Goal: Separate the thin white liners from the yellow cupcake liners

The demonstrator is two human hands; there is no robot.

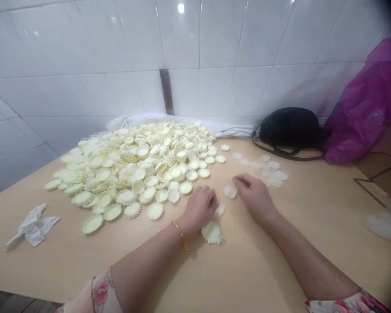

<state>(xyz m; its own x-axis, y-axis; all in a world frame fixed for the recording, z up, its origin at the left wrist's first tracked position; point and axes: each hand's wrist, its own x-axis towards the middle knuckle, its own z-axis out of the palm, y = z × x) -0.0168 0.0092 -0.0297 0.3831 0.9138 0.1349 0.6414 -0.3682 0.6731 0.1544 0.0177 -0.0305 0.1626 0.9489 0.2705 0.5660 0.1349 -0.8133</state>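
A big heap of pale yellow fluted paper cups (140,169) covers the left and middle of a tan table (247,269). My left hand (200,208) rests curled at the heap's near edge, fingers closed over something I cannot make out; a gold bangle is on its wrist. One fluted cup (211,232) lies just below that hand and another (220,210) beside it. My right hand (256,195) lies with fingers drawn together, its fingertips touching a single cup (230,191). A smaller scatter of flat white cups (269,171) lies beyond my right hand.
A crumpled white paper (32,228) lies at the left. A black bag (289,130) and a magenta plastic bag (368,104) sit at the back right against the white tiled wall. A white cloth (182,121) lies behind the heap.
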